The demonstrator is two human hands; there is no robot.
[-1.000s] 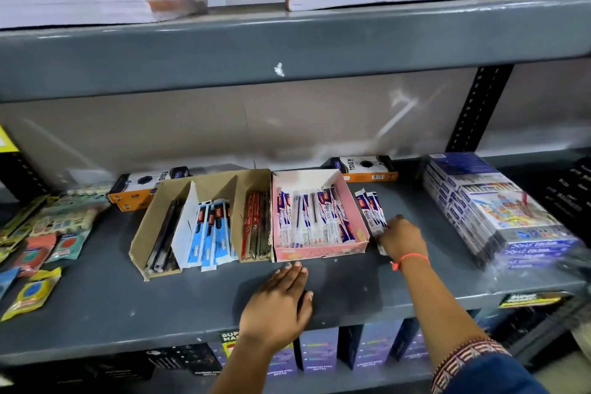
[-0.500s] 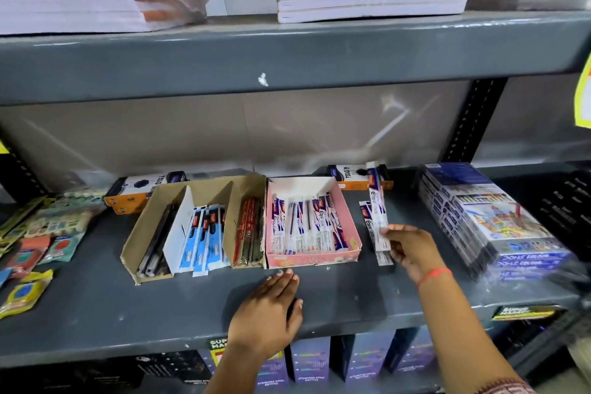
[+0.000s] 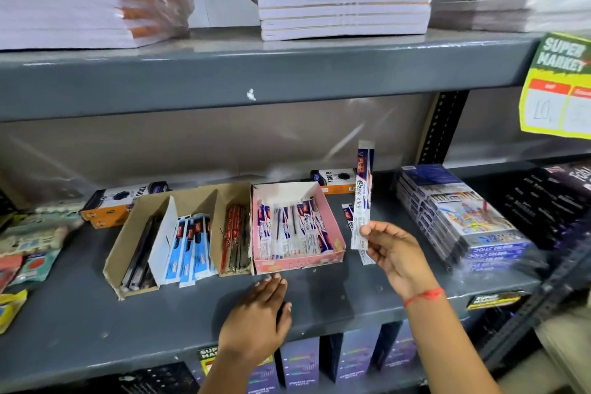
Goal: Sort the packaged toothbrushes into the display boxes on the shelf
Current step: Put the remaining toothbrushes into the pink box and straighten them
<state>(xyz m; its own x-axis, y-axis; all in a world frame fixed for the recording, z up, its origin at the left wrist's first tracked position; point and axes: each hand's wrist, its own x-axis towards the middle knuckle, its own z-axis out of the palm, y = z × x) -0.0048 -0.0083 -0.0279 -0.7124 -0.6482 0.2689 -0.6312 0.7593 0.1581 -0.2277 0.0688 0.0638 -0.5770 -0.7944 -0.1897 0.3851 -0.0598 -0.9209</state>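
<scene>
My right hand pinches the lower end of one long white-and-blue packet and holds it upright, just right of the pink display box. That box holds several matching packets. A couple more loose packets lie on the shelf behind the held one. My left hand rests flat on the grey shelf, fingertips at the pink box's front edge. Left of it, a brown cardboard box holds dark, blue and red packets in separate sections.
A wrapped stack of colour-stick boxes sits right of my right hand. Two orange-and-black boxes lie at the back. Small packets are scattered at the far left. A yellow price tag hangs from the upper shelf.
My right hand picked one packet up from the loose pile beside the pink box and raised it upright. My left hand stayed flat on the shelf. The camera view shifted slightly.
</scene>
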